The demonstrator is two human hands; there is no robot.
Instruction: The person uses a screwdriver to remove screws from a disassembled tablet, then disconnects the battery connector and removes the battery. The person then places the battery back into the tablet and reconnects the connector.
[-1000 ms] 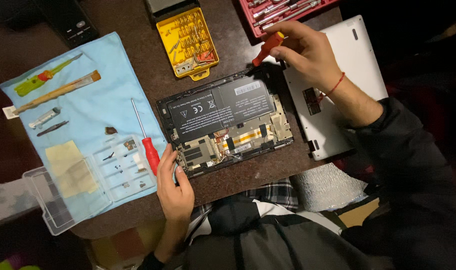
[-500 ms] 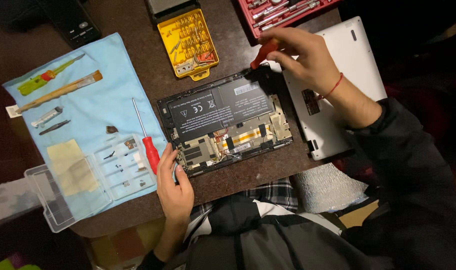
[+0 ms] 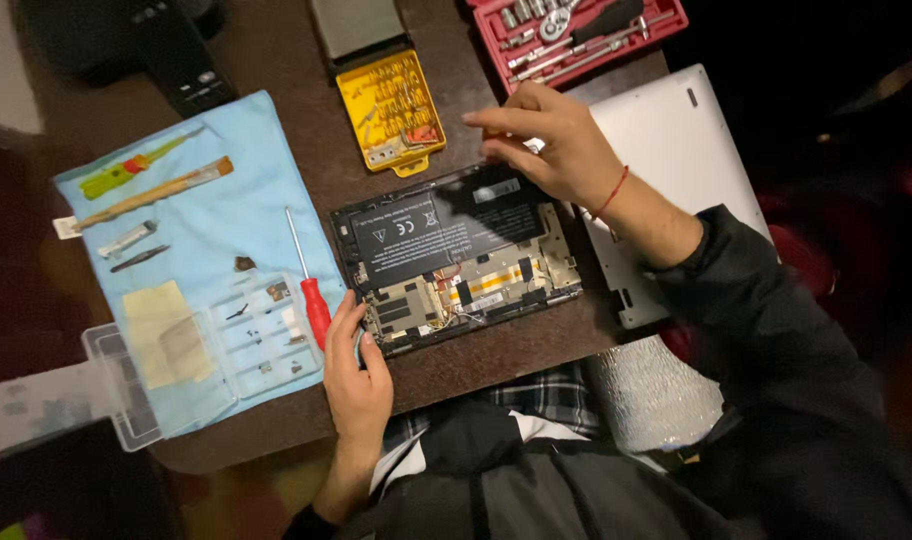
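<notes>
An opened tablet-like device [image 3: 446,240] lies on the brown table, its black battery and circuit boards exposed. My left hand [image 3: 356,385] grips its near left corner, fingers curled against the edge. Over the device's far right corner is my right hand [image 3: 551,150], fingers stretched to the left and close together. Whatever is under its palm is hidden, and no tool shows in it. A red-handled screwdriver [image 3: 311,295] lies on the blue cloth [image 3: 226,215], just left of my left hand.
A yellow bit case [image 3: 391,110] and a red socket set [image 3: 576,35] sit at the far side. The device's white back cover [image 3: 676,150] lies at the right. On the cloth are a clear parts box [image 3: 206,350], a brush [image 3: 146,195] and a green tool [image 3: 126,170].
My right hand has moved left and nearer, from the device's far right corner to over the battery. The orange-red tool it held no longer shows. My left hand has stayed put.
</notes>
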